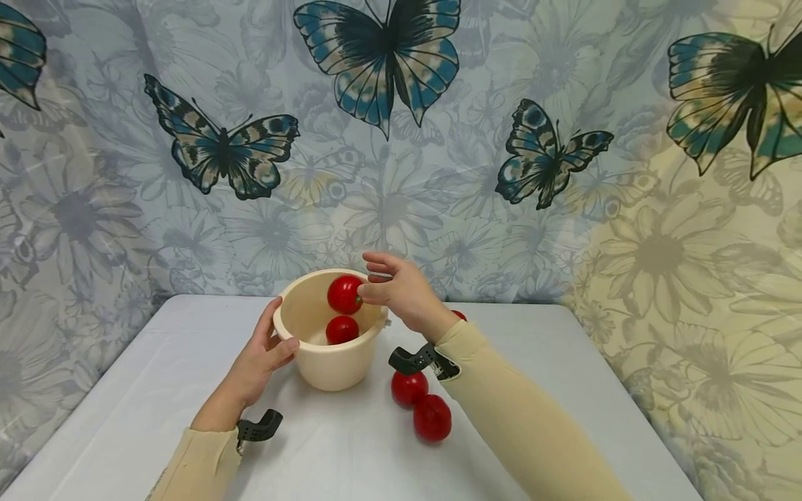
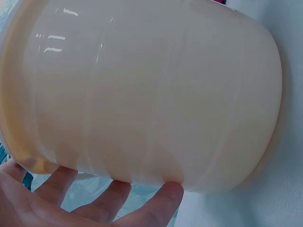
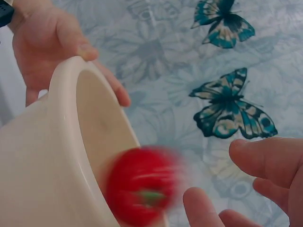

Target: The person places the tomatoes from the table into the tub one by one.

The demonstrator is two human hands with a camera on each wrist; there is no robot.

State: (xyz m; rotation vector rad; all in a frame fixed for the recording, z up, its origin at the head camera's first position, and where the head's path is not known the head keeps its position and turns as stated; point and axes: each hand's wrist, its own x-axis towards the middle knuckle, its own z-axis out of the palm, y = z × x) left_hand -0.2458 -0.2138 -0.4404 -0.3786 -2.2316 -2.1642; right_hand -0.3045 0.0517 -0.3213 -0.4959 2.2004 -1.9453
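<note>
Cream bucket, gripped at its rim by the left hand — one tomato inside, another tomato at its mouth, just beside the right hand, fingers parted, holding nothing.

From where I stand, taking 12 o'clock as straight ahead of the person: left forearm angled towards 1 o'clock; left hand set in a grip, thumb parted from fingers. Right forearm extended towards 10 o'clock; right hand relaxed, clear gap between thumb and fingers. Both forearms sleeved.
</note>
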